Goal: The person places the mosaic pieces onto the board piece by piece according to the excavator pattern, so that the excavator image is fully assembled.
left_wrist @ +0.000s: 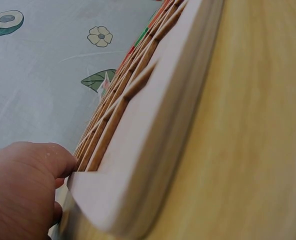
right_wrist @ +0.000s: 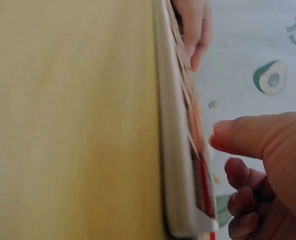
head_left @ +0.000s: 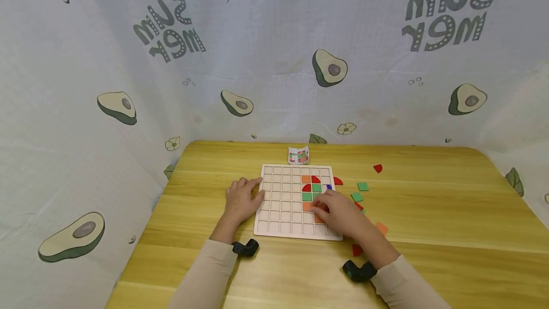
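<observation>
A pale wooden grid board [head_left: 274,216] lies on the table. My left hand [head_left: 241,199] rests at its left edge, thumb and index finger touching the rim. Over the board's right part is my right hand [head_left: 339,211], loosely bent, with thumb and index tips apart close over the tiles. In the right wrist view nothing shows between the right thumb [right_wrist: 243,135] and the fingers. Set in the cells are a green tile [head_left: 317,188], an orange tile [head_left: 306,179], a red rounded tile [head_left: 315,179] and a small blue piece [head_left: 329,187]. The right palm hides some cells.
A small printed pattern card [head_left: 298,155] stands behind the board. Loose pieces lie to the right, among them a green square [head_left: 362,186], a red quarter-round [head_left: 378,168] and an orange square [head_left: 381,228]. A patterned cloth [head_left: 274,61] hangs behind the table [head_left: 429,194].
</observation>
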`<state>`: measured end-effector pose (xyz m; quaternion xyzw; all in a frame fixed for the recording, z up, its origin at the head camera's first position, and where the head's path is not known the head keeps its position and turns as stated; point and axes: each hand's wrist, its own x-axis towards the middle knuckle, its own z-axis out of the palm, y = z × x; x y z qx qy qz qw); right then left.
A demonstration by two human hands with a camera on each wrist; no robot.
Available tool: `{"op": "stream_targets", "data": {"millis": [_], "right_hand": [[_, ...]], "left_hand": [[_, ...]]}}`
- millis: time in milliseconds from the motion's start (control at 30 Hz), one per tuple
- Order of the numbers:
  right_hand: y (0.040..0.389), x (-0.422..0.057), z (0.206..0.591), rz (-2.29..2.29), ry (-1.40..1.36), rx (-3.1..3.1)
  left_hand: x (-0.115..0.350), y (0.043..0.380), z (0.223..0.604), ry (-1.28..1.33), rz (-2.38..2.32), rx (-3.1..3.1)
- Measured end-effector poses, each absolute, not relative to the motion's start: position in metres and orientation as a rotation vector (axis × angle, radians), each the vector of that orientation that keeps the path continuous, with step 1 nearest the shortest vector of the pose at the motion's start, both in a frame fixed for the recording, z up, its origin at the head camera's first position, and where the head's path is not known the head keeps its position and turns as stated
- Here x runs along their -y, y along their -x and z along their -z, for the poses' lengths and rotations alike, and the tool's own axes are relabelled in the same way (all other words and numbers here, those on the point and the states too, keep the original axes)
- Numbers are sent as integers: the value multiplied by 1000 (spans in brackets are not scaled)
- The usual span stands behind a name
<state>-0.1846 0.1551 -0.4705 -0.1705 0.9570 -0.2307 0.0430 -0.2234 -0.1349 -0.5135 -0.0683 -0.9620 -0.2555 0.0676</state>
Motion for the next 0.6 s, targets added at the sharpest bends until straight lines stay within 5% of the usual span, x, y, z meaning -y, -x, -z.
{"op": "stream_targets", "data": {"millis": [600], "right_hand": [[164,-227,459,798,510,-2668]], "left_hand": [[135,223,512,215,785,2886]]}}
